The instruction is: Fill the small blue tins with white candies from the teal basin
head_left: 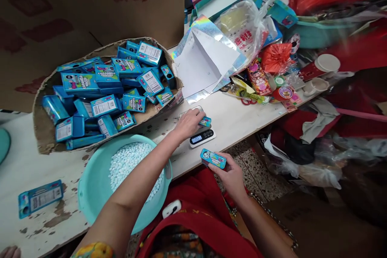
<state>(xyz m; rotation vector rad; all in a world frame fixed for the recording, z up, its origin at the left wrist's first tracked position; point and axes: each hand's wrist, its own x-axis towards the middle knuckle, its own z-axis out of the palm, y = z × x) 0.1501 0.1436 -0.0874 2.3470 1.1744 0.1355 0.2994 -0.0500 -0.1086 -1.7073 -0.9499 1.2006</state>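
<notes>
My left hand (189,123) is closed around a small blue candy tin (205,121) on the digital kitchen scale (207,135). The scale's display is lit, but its figures are too small to read surely. Lower and to the right, my right hand (231,173) grips a second blue tin (213,159), labelled "Caramelo Macizo", just off the table's front edge. Under my left forearm stands a turquoise basin (96,177) with many pale blue candies (128,163) in it.
A cut-down cardboard box (40,129) heaped with blue tins stands behind the basin. One flat blue pack (40,198) lies at left. Silver-backed sheets (196,60), plastic bags (242,28) and a lidded cup (320,66) crowd the right. Another person's hand (10,252) shows at lower left.
</notes>
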